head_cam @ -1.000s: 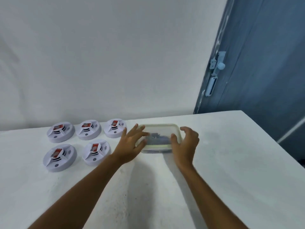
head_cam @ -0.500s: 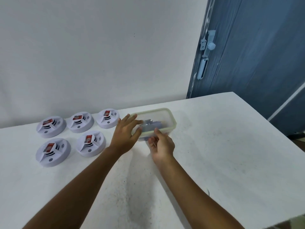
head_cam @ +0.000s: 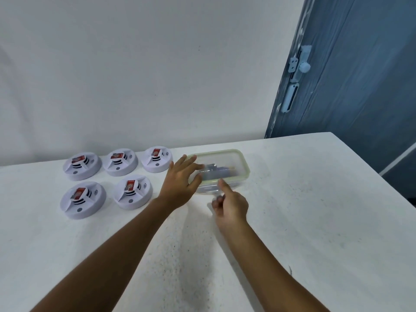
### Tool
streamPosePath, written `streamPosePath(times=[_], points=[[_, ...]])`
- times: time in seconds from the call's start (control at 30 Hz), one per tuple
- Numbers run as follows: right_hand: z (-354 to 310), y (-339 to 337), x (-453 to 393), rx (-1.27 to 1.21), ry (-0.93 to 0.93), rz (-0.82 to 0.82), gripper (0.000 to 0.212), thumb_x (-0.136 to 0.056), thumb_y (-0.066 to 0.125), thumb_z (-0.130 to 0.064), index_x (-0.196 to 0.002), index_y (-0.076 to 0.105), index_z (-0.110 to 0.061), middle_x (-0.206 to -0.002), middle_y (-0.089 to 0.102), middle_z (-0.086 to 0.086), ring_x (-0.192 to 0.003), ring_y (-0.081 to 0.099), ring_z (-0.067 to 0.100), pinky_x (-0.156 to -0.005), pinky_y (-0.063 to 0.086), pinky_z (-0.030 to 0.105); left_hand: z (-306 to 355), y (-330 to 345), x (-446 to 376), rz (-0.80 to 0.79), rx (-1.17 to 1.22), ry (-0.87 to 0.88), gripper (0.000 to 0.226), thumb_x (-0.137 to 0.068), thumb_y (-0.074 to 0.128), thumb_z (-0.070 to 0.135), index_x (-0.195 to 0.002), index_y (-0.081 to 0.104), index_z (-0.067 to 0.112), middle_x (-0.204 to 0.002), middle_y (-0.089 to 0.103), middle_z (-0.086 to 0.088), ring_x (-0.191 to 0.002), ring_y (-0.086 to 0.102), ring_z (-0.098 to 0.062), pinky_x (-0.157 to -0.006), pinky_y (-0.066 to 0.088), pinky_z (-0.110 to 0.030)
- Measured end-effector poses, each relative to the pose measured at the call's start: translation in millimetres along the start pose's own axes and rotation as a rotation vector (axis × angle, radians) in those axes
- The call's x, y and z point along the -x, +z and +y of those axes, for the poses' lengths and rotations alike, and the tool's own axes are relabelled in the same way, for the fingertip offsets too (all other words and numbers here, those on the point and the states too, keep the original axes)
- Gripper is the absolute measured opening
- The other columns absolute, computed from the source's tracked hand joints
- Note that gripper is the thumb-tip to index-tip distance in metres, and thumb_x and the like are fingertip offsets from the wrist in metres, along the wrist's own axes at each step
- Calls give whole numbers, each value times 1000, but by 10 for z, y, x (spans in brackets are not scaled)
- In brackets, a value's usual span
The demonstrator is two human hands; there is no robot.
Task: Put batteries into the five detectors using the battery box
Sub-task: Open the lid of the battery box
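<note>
Since half a second ago the right hand (head_cam: 231, 204) has drawn back a little from the near edge of the battery box (head_cam: 242, 164), and its forefinger now points up at the near rim while the other fingers curl blurred beneath; whether they pinch anything cannot be told. Across the same interval the left hand (head_cam: 180, 179) has stayed where it was, fingers spread straight and pressed flat on the box's left end.

Head view: the clear box with a pale green rim sits at centre frame, lid on, and its contents show only as a dark grey smear through the plastic. Left of it lie five white round detectors (head_cam: 132, 192), three behind and two in front, each with a red patch too small to read. Both forearms run out of the lower edge.

All of this rests on a speckled white table (head_cam: 315, 221) against a plain white wall (head_cam: 157, 75); a blue door (head_cam: 360, 75) with a pale latch (head_cam: 301, 64) fills the upper right.
</note>
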State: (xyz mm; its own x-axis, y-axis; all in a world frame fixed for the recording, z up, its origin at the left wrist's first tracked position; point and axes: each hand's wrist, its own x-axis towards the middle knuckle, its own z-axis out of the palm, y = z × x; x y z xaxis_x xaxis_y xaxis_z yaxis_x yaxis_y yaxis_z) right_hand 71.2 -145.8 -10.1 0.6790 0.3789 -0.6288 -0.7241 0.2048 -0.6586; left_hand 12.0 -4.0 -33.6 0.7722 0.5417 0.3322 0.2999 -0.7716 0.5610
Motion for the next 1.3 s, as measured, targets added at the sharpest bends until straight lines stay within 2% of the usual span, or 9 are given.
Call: streamPosePath(times=[0.13, 0.27, 0.37, 0.53, 0.8, 0.93, 1.03, 1.2, 1.3], points=[[-179, -174, 164, 327, -408, -94, 17, -84, 66, -5, -79, 53, -15, -69, 49, 4, -55, 42, 11, -48, 37, 22, 68, -10, 19, -26, -24, -19, 51, -92, 31, 46, -128, 60, 24, -155, 34, 0, -149, 11, -21, -117, 3, -54], [-714, 186, -322, 1029, -1106, -216, 6, -83, 66, -12, -85, 64, -17, -98, 60, 1, -91, 56, 14, -81, 46, 27, 148, 15, 74, 9, -178, -28, 53, -92, 29, 52, -129, 58, 28, -162, 13, -1, -150, -5, -22, -114, 0, -59], [-947, 409, -807, 1528, -909, -389, 32, -88, 65, -28, -120, 65, -23, -137, 53, 2, -128, 45, 22, -109, 34, 37, 297, 29, 140, 44, -302, 83, 49, -93, 34, 43, -131, 57, 22, -156, 32, -10, -147, 18, -32, -112, 15, -65], [-1016, 405, -933, 1472, -704, -495, 38, -89, 64, -37, -124, 63, -23, -132, 60, -1, -123, 54, 21, -105, 40, 33, 515, 158, 283, 24, -444, 186, 45, -94, 36, 38, -121, 65, 17, -133, 61, -5, -128, 52, -33, -98, 35, -71], [-683, 99, -560, 1586, -874, -24, 49, -96, 40, -49, -135, 48, -20, -124, 54, 11, -114, 53, 30, -90, 47, 38, 402, -111, 13, -197, -525, -90, 74, -88, -5, 61, -147, 32, 37, -160, 19, 9, -149, -9, -24, -107, -16, -66], [-431, -31, -402, 1475, -898, -17, 54, -95, 41, -53, -136, 40, -18, -122, 48, 9, -109, 56, 26, -84, 51, 34, 353, -143, -121, -274, -457, -109, 56, -100, 17, 54, -150, 28, 29, -162, 14, 9, -149, -11, -23, -110, -7, -69], [-329, -70, -324, 1161, -801, -55, 55, -92, 55, -45, -138, 37, -21, -124, 45, 6, -109, 56, 24, -83, 51, 29, 248, -141, -125, -307, -391, -90, 74, -90, 14, 69, -150, 28, 28, -162, 12, 9, -149, -10, -22, -112, -4, -67], [-114, -184, -107, 190, -203, -39, 54, -79, 74, -9, -123, 44, -11, -122, 52, 16, -96, 60, 25, -73, 55, 32, 169, -173, -123, -289, -249, -59, 95, -73, 5, 76, -150, 28, 26, -162, 9, 9, -150, -9, -22, -114, 0, -62], [-59, -147, 50, -63, 104, -129, 38, -82, 72, -8, -116, 56, 0, -104, 63, 17, -89, 64, 26, -76, 56, 36, 145, -140, -102, -275, -248, -46, 93, -75, 6, 75, -150, 29, 25, -162, 10, 9, -150, -7, -21, -115, 2, -60]])
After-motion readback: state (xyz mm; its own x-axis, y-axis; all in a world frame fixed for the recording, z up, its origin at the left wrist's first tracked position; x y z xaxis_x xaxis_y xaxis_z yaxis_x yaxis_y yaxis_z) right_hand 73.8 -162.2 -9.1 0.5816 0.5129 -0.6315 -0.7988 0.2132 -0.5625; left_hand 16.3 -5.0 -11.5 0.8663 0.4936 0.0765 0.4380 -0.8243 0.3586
